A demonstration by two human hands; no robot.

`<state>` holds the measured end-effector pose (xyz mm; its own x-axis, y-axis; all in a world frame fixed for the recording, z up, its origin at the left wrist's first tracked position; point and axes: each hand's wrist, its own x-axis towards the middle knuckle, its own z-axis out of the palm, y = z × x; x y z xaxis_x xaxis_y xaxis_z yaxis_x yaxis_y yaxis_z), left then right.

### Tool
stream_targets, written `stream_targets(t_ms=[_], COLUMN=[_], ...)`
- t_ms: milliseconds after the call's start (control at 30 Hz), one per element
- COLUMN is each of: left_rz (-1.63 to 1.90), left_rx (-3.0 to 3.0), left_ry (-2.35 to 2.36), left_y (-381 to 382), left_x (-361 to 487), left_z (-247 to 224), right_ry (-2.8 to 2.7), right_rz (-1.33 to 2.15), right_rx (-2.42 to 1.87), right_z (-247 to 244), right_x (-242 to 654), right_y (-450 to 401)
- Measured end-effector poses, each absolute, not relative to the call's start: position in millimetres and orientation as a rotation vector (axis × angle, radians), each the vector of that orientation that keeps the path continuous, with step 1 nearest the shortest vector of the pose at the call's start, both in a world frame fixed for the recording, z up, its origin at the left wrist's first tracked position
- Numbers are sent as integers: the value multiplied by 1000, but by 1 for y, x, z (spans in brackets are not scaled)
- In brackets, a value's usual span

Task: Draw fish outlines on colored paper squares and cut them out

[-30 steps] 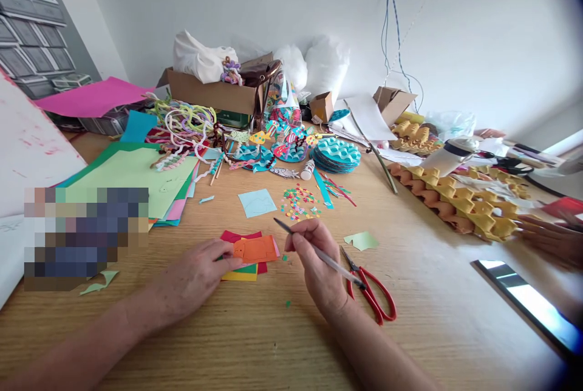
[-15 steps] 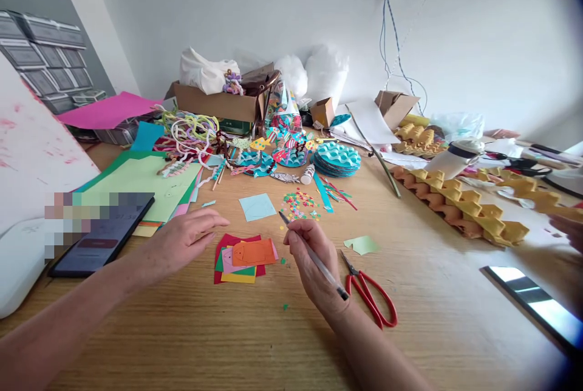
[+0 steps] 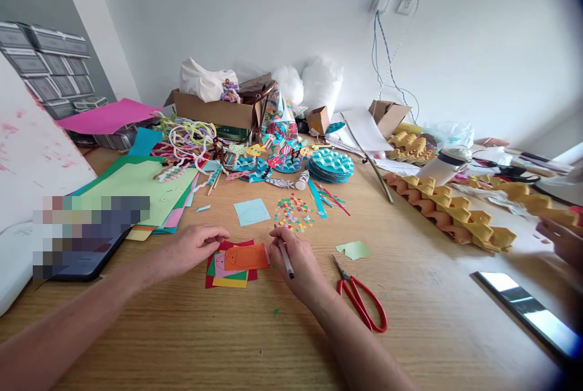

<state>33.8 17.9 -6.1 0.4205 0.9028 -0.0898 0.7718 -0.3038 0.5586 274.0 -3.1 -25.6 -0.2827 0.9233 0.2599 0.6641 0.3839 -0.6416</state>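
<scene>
Head view: orange paper (image 3: 246, 257) lies on top of a small stack of coloured paper pieces (image 3: 234, 282), table (image 3: 204, 342) centre, drawn outline on it.
Change vs half a second ago: left grip (image 3: 194, 249) sits closer to the stack, right grip (image 3: 298, 260) now at the orange paper's right end; pen (image 3: 285, 257) stands steeper; whole view shifted slightly.
Beyond the stack: pale blue square (image 3: 252, 212), confetti (image 3: 291, 212), corrugated blue discs (image 3: 331, 166).
Right side: red-handled scissors (image 3: 351, 285) slightly open, near right wrist; light green scrap (image 3: 355, 250) by their tips; egg cartons (image 3: 450, 212); dark-edged device (image 3: 523, 306); another person's hand (image 3: 562, 244) at frame edge.
Left side: phone (image 3: 95, 260), partly pixelated, beside large coloured sheets (image 3: 136, 187).
In the way: right fingers block the view of the orange paper's right edge.
Left hand pose: released, fingers loosely bent at the stack's upper left; contact unclear.
Right hand pose: grasping pen, knuckles up, forearm in from lower right.
</scene>
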Motion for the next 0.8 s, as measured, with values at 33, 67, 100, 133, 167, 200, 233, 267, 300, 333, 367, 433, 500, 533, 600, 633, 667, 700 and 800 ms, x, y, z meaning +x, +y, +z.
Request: stream_targets(t_ms=[33, 67, 100, 133, 167, 200, 233, 267, 300, 333, 367, 433, 500, 533, 600, 633, 667, 700, 800], left_rz=[322, 321, 326, 337, 351, 363, 368, 368, 364, 359, 355, 352, 336, 328, 300, 302, 294, 284, 230], left_rx=[2125, 2094, 2063, 2034, 2012, 2000, 1993, 1988, 1984, 1981, 1978, 1988, 2060, 2119, 2235, 2253, 2271, 2289, 2319], left_ry=[1403, 1391, 1381, 1375, 1369, 1364, 1358, 1349, 1345, 1345, 1354, 1387, 1446, 1490, 1564, 1586, 1604, 1613, 1642], left_y=[16, 15, 13, 12, 12, 11, 11, 10, 11, 11, 12, 16, 25, 31, 47, 57, 67, 77, 103], left_x=[33, 33, 33, 34, 34, 35, 36, 36, 36, 36, 37, 37, 39, 40, 43, 46, 48, 51, 62], left_z=[-6, -6, -6, -5, -5, -5, -5, -5, -5, -5, -4, -1, 2, 3, 3, 2, 0, -2, -8], right_ry=[-2043, -2040, -2037, -2032, -2027, -2022, -2017, -2012, -2005, -1998, -1992, -1989, -1993, -1998, -2013, -2024, -2035, -2045, -2060], right_rz=[565, 576, 591, 609, 628, 649, 668, 684, 694, 698, 694, 673, 642, 625, 595, 587, 583, 581, 571], right_rx=[-1369, -1380, -1385, -1382, -1373, -1360, -1346, -1332, -1323, -1318, -1316, -1320, -1336, -1344, -1347, -1335, -1316, -1292, -1245], right_z=[-26, -26, -26, -25, -25, -25, -24, -24, -24, -25, -25, -24, -23, -22, -21, -20, -19, -19, -19], right_x=[274, 273, 272, 271, 271, 270, 269, 268, 268, 267, 267, 267, 267, 267, 266, 265, 265, 264, 262], right_y=[-3, -3, -4, -5, -5, -6, -6, -7, -7, -7, -7, -7, -8, -9, -11, -13, -14, -15, -17])
